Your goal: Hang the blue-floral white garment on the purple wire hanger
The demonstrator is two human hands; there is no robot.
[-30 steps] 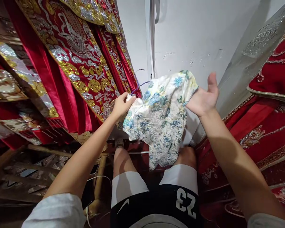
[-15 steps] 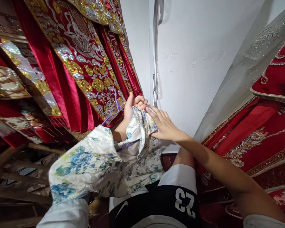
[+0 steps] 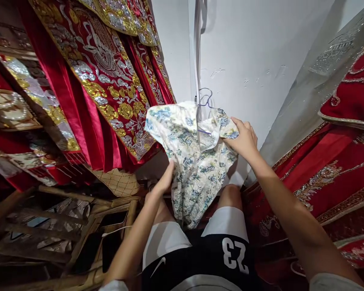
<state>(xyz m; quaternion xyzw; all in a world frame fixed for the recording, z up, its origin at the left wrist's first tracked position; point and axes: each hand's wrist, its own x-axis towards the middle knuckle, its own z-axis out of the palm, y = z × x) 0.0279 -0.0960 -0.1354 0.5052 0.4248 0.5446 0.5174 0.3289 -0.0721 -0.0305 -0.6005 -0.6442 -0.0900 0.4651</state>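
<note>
A white top with blue and green flowers (image 3: 197, 165) hangs in front of my knees, its neck opening facing up. A purple wire hanger (image 3: 204, 104) sits inside it, the hook standing above the collar and a bar showing in the neckline. My right hand (image 3: 244, 139) is closed on the short sleeve at the right shoulder, thumb and fingers pinching the cloth. At the top's left side is my left hand (image 3: 166, 178), touching the edge. Its fingers go behind the cloth and are hidden. The left sleeve spreads outward above it.
Red garments with gold and silver embroidery (image 3: 124, 109) hang at the left. More beaded red clothing (image 3: 330, 173) is close on the right, partly under clear plastic. A white wall (image 3: 239, 52) stands ahead. At lower left is a wooden frame (image 3: 91, 226) with dark flat objects and a white cable.
My left arm has come out of the floral top and now lies at its left side. The top has moved forward and hangs spread out. My right hand has shifted right onto the sleeve.
</note>
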